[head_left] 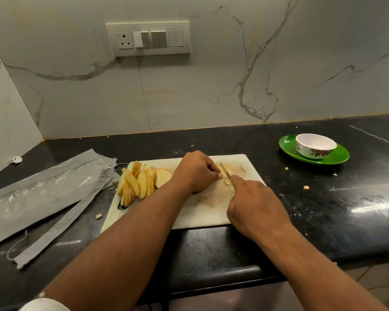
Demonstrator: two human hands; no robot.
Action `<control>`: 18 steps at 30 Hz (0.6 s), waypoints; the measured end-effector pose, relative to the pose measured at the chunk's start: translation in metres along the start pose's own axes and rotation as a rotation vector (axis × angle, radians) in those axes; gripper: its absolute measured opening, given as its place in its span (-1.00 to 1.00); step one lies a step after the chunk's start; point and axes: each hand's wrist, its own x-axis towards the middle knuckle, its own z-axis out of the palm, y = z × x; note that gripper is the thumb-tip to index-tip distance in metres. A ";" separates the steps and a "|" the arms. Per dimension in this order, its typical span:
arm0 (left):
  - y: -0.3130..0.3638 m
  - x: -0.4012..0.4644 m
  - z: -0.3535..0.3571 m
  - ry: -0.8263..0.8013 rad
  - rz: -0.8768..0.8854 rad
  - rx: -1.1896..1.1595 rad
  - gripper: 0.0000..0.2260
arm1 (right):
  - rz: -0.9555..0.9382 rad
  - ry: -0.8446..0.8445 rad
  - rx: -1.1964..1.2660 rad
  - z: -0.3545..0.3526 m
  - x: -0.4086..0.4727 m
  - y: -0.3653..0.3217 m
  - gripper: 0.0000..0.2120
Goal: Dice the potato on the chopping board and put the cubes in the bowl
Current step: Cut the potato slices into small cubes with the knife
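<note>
A white chopping board [198,212] lies on the black counter. Several potato slices [139,181] are fanned out on its left end. My left hand [194,171] is curled over a potato piece [228,169] near the board's middle and holds it down. My right hand [254,205] grips a small knife [225,170] with a green handle, its blade resting on that piece beside my left fingertips. A small cut bit [227,182] lies just under the blade. A white flowered bowl [316,145] stands on a green plate [337,159] at the back right and looks to hold nothing.
Grey plastic packaging [43,194] lies spread over the counter left of the board. Stray potato bits [306,187] lie on the counter to the right and another [98,216] to the left. The counter's front edge [222,274] runs below the board. A switch panel [148,39] is on the marble wall.
</note>
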 end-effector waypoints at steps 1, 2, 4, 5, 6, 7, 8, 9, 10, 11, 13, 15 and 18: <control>0.000 0.001 0.000 0.000 -0.004 0.001 -0.90 | -0.002 -0.001 0.010 0.000 -0.005 0.001 -0.52; 0.000 0.001 0.001 -0.001 -0.007 0.001 -0.91 | -0.004 0.001 0.015 -0.001 -0.011 0.002 -0.50; -0.001 0.003 0.001 -0.002 -0.005 -0.001 -0.92 | -0.006 -0.004 0.006 -0.005 -0.026 0.005 -0.47; -0.001 0.004 0.001 -0.004 -0.006 -0.004 -0.92 | -0.003 -0.008 0.004 -0.007 -0.034 0.007 -0.46; -0.002 0.004 0.001 -0.008 -0.006 -0.006 -0.92 | 0.001 -0.007 0.009 -0.010 -0.041 0.008 -0.45; -0.002 0.004 0.001 -0.011 -0.007 -0.007 -0.91 | 0.002 0.000 0.014 -0.014 -0.046 0.009 -0.44; -0.002 0.004 0.001 -0.013 -0.009 -0.005 -0.91 | 0.001 0.013 0.015 -0.017 -0.048 0.010 -0.45; -0.002 0.005 0.001 -0.015 -0.013 -0.003 -0.91 | 0.000 0.029 0.015 -0.019 -0.048 0.010 -0.46; -0.002 0.004 0.001 -0.017 -0.015 -0.005 -0.91 | -0.003 0.051 0.014 -0.021 -0.045 0.008 -0.48; -0.002 0.004 0.002 -0.018 -0.014 -0.008 -0.91 | -0.006 0.074 0.008 -0.021 -0.041 0.007 -0.50; -0.001 0.002 0.002 -0.019 -0.010 -0.006 -0.91 | 0.004 0.092 -0.003 -0.020 -0.027 0.003 -0.55; -0.001 0.000 0.001 -0.015 -0.009 -0.004 -0.91 | 0.025 0.070 0.000 -0.017 -0.012 -0.001 -0.61; -0.001 0.000 0.001 -0.009 -0.012 -0.026 -0.92 | 0.018 0.040 0.016 -0.009 0.000 -0.006 -0.63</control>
